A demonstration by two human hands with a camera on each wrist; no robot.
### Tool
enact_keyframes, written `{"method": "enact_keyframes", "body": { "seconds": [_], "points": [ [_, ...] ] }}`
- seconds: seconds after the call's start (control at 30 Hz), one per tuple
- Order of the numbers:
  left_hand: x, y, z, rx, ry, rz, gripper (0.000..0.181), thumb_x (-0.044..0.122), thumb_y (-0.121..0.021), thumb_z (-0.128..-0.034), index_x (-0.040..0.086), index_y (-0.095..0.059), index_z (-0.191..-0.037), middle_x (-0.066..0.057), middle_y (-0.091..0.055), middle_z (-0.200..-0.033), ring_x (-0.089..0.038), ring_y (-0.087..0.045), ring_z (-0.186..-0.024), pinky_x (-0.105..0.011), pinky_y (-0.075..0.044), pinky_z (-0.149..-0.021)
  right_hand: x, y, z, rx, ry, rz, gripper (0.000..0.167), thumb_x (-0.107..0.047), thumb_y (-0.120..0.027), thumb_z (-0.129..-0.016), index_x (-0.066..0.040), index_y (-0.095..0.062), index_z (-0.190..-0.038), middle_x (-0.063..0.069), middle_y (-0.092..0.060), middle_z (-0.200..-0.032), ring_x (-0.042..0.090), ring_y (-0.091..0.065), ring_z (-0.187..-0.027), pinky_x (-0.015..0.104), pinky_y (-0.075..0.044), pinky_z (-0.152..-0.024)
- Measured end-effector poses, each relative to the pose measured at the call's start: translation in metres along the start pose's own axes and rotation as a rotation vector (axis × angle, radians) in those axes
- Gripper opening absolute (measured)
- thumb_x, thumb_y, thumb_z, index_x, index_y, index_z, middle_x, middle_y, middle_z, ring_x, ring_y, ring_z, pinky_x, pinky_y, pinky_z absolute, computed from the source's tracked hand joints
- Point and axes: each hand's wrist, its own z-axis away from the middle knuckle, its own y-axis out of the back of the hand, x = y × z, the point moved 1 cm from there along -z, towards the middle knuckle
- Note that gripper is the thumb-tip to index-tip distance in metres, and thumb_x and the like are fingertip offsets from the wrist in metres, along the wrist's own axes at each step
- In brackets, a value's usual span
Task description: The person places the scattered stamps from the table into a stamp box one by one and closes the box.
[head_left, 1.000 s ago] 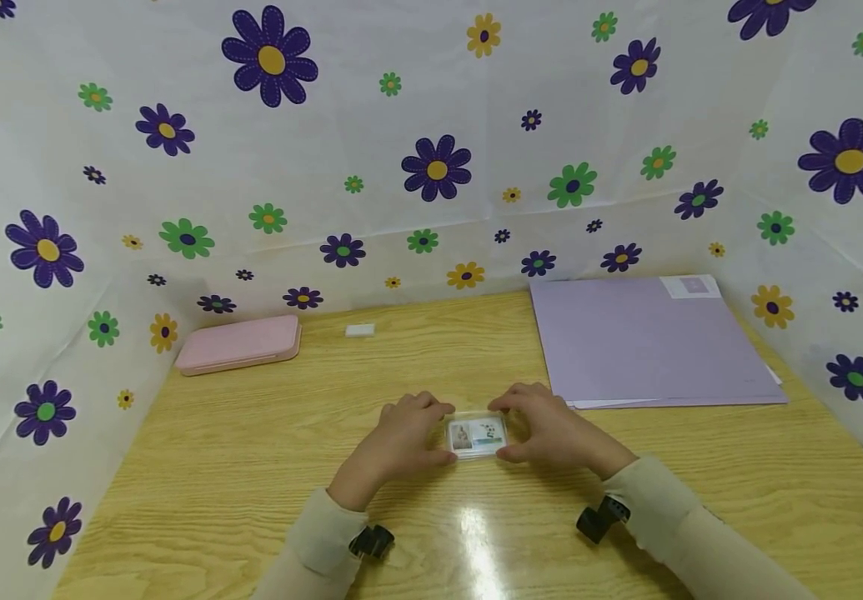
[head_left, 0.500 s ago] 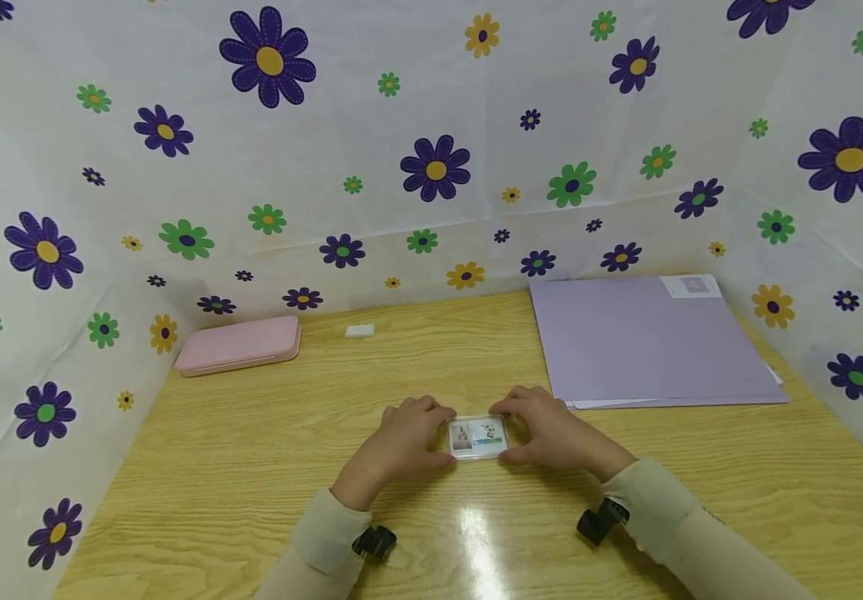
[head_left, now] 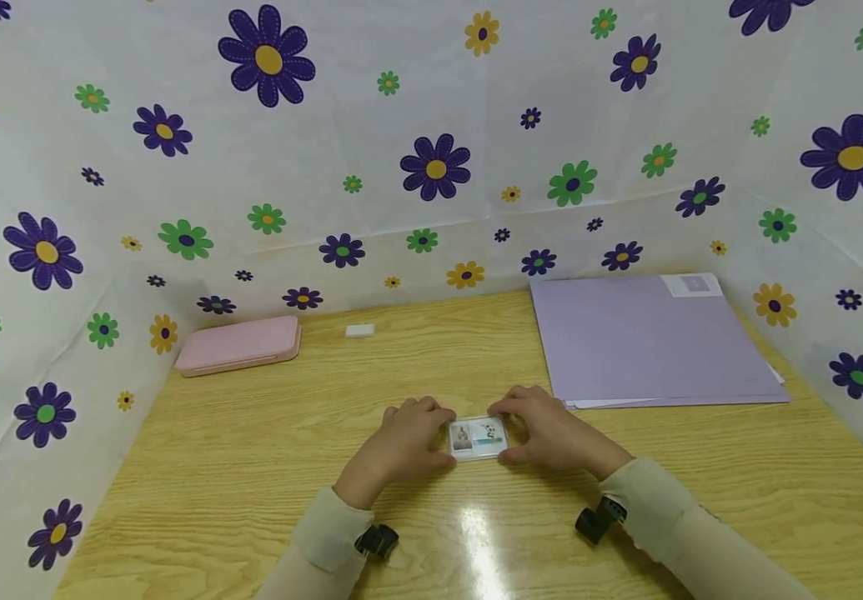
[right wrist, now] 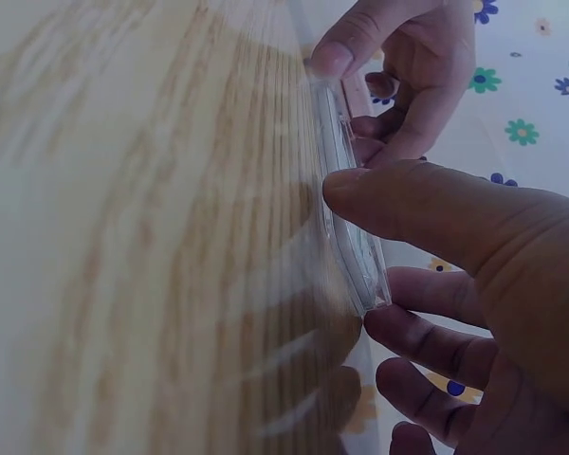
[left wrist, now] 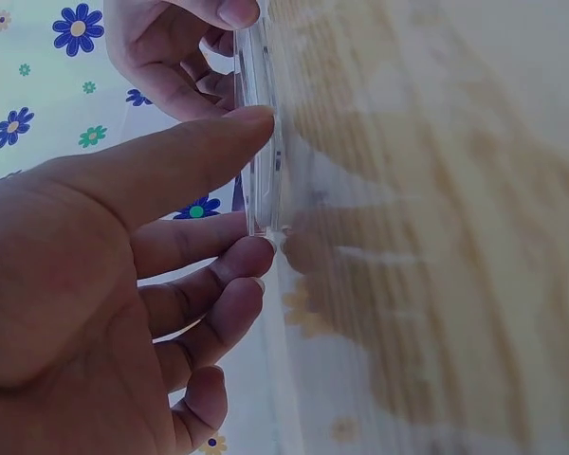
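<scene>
A small clear plastic card case (head_left: pixel 478 438) lies on the wooden table in front of the person. Through its lid show a grey picture and a panda picture with a blue-green stripe. The left hand (head_left: pixel 403 440) pinches its left side, with the thumb at the near corner and the index finger at the far one. On the opposite side, the right hand (head_left: pixel 551 432) grips it the same way. Both wrist views show the case edge-on, low over the tabletop, between the left thumb (left wrist: pixel 204 152) and the right thumb (right wrist: pixel 408 204).
At the back left lies a pink pencil case (head_left: pixel 239 344), with a small white eraser (head_left: pixel 359 331) to its right. A large purple folder (head_left: pixel 649 342) with papers under it covers the back right. Flower-printed cloth (head_left: pixel 371 125) walls in the table (head_left: pixel 251 467).
The case and the left hand have shifted very slightly toward the person. Both hands keep their hold on the card case; the other things have not moved.
</scene>
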Motion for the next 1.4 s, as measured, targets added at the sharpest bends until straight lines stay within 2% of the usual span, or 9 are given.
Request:
{"method": "enact_keyframes", "body": {
  "seconds": [0.23,0.83,1.4],
  "points": [
    [0.0009,-0.0005,-0.002,-0.016,0.024,-0.009,0.059,0.039,-0.078,-0.0845,0.015,-0.06,-0.135,-0.001,-0.057,-0.125,-0.025,-0.05,-0.115,-0.042,-0.037,-0.086,-0.0007,0.0016,0.0002,-0.011,-0.004,-0.016,0.055,-0.03,-0.086,-0.078,-0.011,-0.066,-0.126,0.0,-0.058,-0.115,0.023,-0.048,-0.102,0.043,-0.042,-0.085],
    [0.0019,-0.0016,-0.0046,-0.011,0.008,-0.015,0.058,0.042,-0.078,-0.0842,0.017,-0.062,-0.133,-0.001,-0.057,-0.123,-0.023,-0.051,-0.11,-0.041,-0.037,-0.082,0.0039,0.0036,0.0026,-0.029,-0.023,-0.049,0.054,-0.029,-0.085,-0.079,-0.012,-0.066,-0.126,-0.002,-0.056,-0.115,0.021,-0.049,-0.105,0.045,-0.043,-0.091],
    [0.0057,0.0006,-0.0055,0.002,0.027,-0.065,0.056,0.043,-0.081,-0.0801,0.018,-0.067,-0.128,0.002,-0.06,-0.12,-0.021,-0.052,-0.103,-0.039,-0.037,-0.079,0.0014,0.0057,-0.0036,-0.063,-0.05,-0.063,0.057,-0.028,-0.087,-0.076,-0.009,-0.067,-0.126,-0.001,-0.056,-0.109,0.021,-0.048,-0.096,0.039,-0.041,-0.082]
  ]
}}
